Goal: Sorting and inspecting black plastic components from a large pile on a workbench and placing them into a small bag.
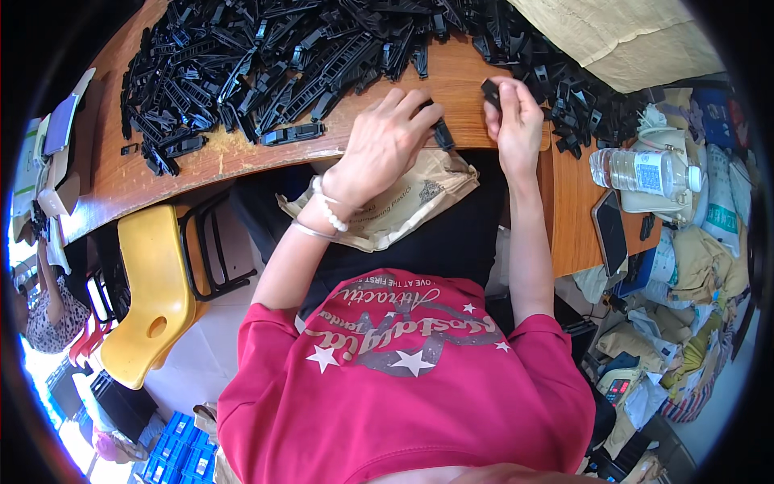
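Just over the table's front edge, my left hand (387, 147) has its fingers bent down and closed on a slim black plastic part (443, 135). One end of that part pokes out past the fingertips; the rest is partly hidden by the fingers. To the right, my right hand (517, 121) pinches a small black plastic piece (490, 91) between thumb and fingers, raised above the wood. Beyond both hands spreads a large heap of long black plastic parts (322, 68). A single black part (293, 134) lies near the front edge, left of my left hand.
A brown paper bag (387, 214) rests on my lap below the wooden table (181, 179). More black pieces (592, 113) lie at right beside a large paper sheet (625, 40). A water bottle (645, 172) and phone (609, 232) are right; a yellow chair (153, 282) stands left.
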{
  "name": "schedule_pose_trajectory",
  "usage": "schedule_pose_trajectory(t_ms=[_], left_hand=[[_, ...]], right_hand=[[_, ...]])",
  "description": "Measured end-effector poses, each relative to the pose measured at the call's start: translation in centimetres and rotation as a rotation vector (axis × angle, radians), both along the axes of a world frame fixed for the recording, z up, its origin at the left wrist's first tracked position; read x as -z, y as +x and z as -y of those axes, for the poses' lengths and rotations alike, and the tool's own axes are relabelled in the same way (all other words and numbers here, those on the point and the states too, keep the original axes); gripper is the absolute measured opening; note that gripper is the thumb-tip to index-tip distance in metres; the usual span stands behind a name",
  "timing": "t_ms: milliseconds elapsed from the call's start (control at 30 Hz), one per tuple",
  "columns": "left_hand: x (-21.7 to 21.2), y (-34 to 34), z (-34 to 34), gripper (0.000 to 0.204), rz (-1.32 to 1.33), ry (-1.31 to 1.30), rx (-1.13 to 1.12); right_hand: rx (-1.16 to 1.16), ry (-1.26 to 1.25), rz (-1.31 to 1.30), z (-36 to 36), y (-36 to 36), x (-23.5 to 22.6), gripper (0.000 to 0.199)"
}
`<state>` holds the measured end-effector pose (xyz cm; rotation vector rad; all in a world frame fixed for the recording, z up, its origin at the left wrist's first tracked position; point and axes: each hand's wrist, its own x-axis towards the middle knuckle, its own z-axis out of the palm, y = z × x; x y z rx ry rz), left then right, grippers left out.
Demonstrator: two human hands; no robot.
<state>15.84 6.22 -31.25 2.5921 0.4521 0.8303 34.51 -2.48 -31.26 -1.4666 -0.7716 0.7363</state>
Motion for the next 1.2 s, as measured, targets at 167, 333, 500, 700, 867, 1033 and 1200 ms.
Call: schedule_pose_trajectory(t_ms=[167,333,500,700,867,1033,1200], left_hand=[[0.9,2.1,0.0,0.027,0.06,-0.038,-0.111],[1.3,2.4,-0.1,0.024,0.143,0.009,-0.165],[2.0,2.6,-0.3,0.023,0.182,0.014,-0.136],[1.9,2.4,-0.3,0.023,0.174,-0.007,-0.107],[1.6,2.4,-0.5,0.024,0.19,-0.006,-0.064],[1.4,2.1,-0.1,0.025,0.163,-0.048,-0.041],[0.1,1.1,-1.2,0.015,0.212,-0.301,0.066]], right_hand=[[-0.062,-0.062,0.074,2.2,-1.5,-0.2,0.028],[-0.052,-0.068,0.482,3.1,-0.8,0.7,0.031],[0.051,-0.084,0.518,2.8,-2.4,0.0,0.031],[0.034,-0.063,0.726,3.0,-2.4,0.5,0.029],[0.048,0.004,0.792,2.2,-2.3,0.7,0.027],[0.055,0.033,0.837,1.1,-3.2,1.5,0.024],[0.006,0.058,0.785,2.6,-4.0,1.5,0.027]])
